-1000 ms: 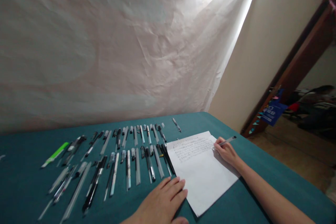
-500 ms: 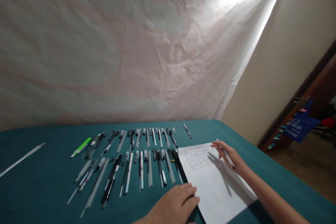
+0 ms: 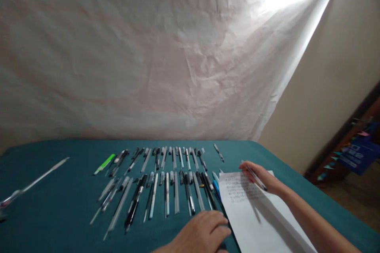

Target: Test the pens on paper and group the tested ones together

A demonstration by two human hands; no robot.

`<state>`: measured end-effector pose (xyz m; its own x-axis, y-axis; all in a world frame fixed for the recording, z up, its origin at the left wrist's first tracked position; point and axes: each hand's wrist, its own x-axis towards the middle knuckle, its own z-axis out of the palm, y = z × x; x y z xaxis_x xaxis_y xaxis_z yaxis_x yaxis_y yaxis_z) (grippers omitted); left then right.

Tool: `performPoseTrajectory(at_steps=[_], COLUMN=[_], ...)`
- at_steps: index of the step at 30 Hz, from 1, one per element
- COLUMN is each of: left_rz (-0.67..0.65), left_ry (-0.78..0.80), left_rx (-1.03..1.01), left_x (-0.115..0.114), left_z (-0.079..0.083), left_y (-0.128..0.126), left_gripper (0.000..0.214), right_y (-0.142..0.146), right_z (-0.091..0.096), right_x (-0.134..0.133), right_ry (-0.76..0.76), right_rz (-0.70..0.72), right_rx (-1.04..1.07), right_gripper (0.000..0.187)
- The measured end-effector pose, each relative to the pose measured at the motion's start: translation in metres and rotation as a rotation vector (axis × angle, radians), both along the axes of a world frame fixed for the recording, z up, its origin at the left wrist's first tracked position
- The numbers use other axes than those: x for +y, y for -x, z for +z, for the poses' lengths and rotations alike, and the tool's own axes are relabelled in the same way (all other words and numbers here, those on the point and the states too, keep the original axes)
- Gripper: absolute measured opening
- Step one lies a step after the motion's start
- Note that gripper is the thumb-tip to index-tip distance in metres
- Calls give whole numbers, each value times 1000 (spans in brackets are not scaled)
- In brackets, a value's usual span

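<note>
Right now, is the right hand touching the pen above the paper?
Touching. The head view shows the pen held in the right hand, its dark end jutting out below.

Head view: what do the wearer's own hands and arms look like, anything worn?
Left hand and right hand are both bare, with no gloves or rings showing. The right forearm is slim, with no sleeve, watch, cable or marking in view. The left forearm is cut off by the frame.
</note>
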<state>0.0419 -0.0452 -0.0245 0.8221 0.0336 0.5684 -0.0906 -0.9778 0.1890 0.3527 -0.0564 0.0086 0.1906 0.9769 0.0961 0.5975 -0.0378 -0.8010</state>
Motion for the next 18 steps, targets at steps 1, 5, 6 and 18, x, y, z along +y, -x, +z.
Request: performPoseTrajectory(at_steps=[1,5,6,18], left_rz=[4,23,25,62], left_ry=[5,21,23,214], left_rx=[11,63,72,90], left_x=[0,-1,-1,5], left_z=[1,3,3,17], left_y=[1,3,3,9], left_gripper=[45,44,44,28], right_y=[-7,-31,-34,22], right_z=[1,3,4,8], right_x=[-5,-20,-22,74], right_ry=[5,40,58,-106], right_rz=[46,197,217,172], right_rx=[-29,-153,-172,-475], right_gripper=[32,27,27,19])
